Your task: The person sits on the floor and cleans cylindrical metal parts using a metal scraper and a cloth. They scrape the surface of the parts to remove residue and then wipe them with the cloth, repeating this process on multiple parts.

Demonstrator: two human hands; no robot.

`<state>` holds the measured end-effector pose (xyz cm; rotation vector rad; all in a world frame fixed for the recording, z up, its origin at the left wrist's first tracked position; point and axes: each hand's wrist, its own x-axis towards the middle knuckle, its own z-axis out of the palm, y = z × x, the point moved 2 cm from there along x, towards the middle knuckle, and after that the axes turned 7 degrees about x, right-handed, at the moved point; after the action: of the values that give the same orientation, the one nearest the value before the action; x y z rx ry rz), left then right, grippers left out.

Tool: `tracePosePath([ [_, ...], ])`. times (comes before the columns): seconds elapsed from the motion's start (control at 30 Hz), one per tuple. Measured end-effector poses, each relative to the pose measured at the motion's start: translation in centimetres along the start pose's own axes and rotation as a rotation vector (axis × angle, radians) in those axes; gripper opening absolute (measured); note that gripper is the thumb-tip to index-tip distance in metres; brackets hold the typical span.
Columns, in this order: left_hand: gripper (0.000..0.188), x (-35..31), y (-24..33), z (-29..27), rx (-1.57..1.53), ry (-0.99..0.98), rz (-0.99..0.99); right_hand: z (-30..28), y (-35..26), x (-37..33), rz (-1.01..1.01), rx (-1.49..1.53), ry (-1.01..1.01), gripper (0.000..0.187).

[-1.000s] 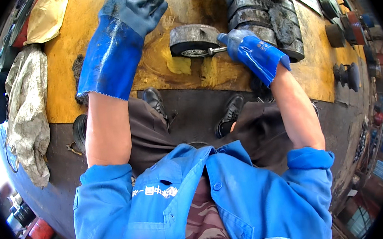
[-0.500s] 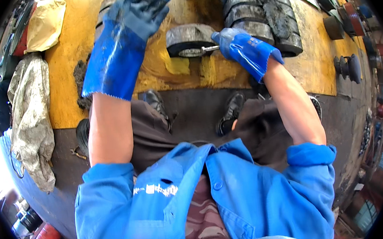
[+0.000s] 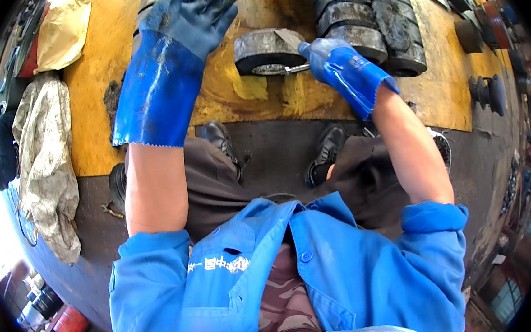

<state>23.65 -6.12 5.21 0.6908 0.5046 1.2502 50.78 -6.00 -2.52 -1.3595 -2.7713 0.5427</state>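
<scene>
Over the yellow board, the left hand hangs spread; the right hand, nearer, is curled at three o'clock from the board's thick metal ring, gripping a metal-shafted tool pointing nine o'clock toward the bore.

One head view, left camera of a worn pair; wide fisheye. Scene is looked down on steeply from head height. Blue jacket is seen close, filling lower middle; left hand and right hand are framed farther off, near the upper edge, over yellow board. Surroundings are bent along the rim; corners are blacked out.
</scene>
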Motion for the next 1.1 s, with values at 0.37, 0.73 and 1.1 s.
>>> tracePosePath([
  [0.37, 0.06, 0.0, -0.1, -1.6, 0.042, -0.148, -0.05, -1.7, 0.1, -2.1, -0.045, -0.042, 0.129, 0.022],
  [0.73, 0.055, 0.7, -0.9, -0.2, 0.153, 0.179, -0.181, 0.5, 0.9, -3.0, 0.105, -0.032, -0.119, 0.026],
  [1.1, 0.075, 5.0, -14.5, -5.3, 1.981, 0.16, -0.471, 0.2, 2.4, -4.7, 0.304, 0.082, -0.043, 0.03],
])
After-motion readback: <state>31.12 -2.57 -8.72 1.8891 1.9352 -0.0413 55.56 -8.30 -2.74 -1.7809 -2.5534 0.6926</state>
